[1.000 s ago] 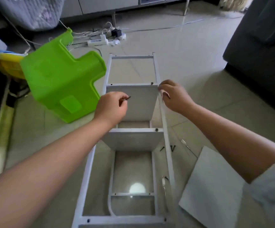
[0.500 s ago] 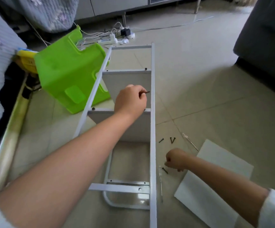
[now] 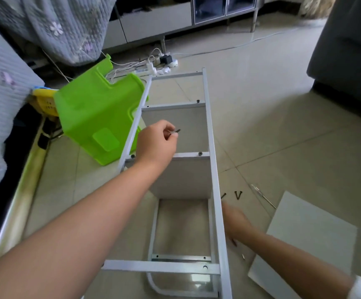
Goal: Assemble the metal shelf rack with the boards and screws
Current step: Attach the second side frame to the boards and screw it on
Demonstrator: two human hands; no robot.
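Observation:
The white metal rack frame lies on its side on the tiled floor with two grey boards fixed between its rails. My left hand hovers over the upper board and pinches a small dark screw between thumb and fingers. My right hand is low on the floor just right of the frame's rail, motion-blurred, so its grip is unclear. Loose dark screws lie on the floor just beyond it. A loose white board lies flat at the lower right.
A green plastic stool leans against the frame's left rail. A thin screwdriver lies by the loose board. A power strip with cables sits beyond the frame. A quilt-covered bed stands on the left, a dark sofa at the right.
My right hand left the frame's right rail and dropped to the floor by the loose screws. The view shifted; my left hand still holds its screw over the board.

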